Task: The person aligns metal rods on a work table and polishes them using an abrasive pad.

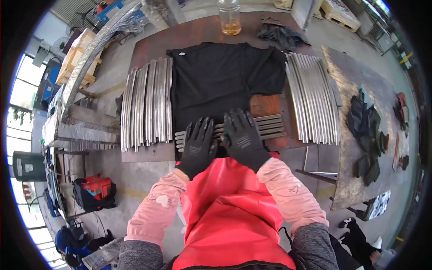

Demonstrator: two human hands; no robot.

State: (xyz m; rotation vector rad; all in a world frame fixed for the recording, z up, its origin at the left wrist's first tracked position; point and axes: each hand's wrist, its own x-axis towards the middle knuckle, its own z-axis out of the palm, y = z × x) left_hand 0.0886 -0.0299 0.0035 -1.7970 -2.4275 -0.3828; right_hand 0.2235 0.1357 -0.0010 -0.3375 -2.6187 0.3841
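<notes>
Several short metal bars [271, 126] lie crosswise at the table's near edge, partly on a black cloth [209, 78]. My left hand [198, 144], in a black glove, rests on the left part of these bars with its fingers stretched out. My right hand [243, 137], gloved alike, lies flat on their middle, fingers slightly spread. The hands are close together. Upright rows of long metal bars flank the cloth, one row on the left [147, 103] and one on the right [312, 99].
The brown table [148, 47] carries a clear bottle [230, 20] and a dark crumpled cloth [281, 33] at its far side. On the right, a second table [387, 90] holds dark gloves or rags [357, 117]. A red and black bag [94, 191] is on the floor at left.
</notes>
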